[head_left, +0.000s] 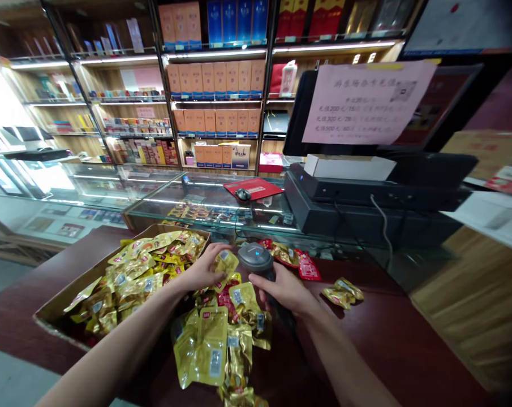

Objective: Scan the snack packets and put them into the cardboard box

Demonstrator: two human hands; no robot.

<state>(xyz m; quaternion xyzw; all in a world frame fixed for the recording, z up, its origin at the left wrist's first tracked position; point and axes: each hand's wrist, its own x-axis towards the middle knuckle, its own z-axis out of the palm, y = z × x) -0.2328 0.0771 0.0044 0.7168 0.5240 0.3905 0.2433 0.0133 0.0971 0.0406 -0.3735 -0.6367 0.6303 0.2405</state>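
Note:
My left hand [209, 267] is closed on a small gold snack packet [225, 268], held up beside the scanner's head. In my right hand [286, 288] is a dark grey handheld barcode scanner [256, 255] with a small blue light on top; my fingers wrap round its handle. Below both hands lies a loose pile of gold snack packets [213, 345], several with printed code labels facing up. To the left, an open cardboard box [54, 322] is filled with similar gold and yellow packets, partly covered by my left forearm.
Red and gold packets [309, 264] lie beyond the scanner, and gold packets [344, 293] rest at the right. A glass display counter [179, 192] borders the dark red table. On it are a computer mouse [242, 194], a red mat [259, 188] and a monitor [298, 113] bearing a paper notice.

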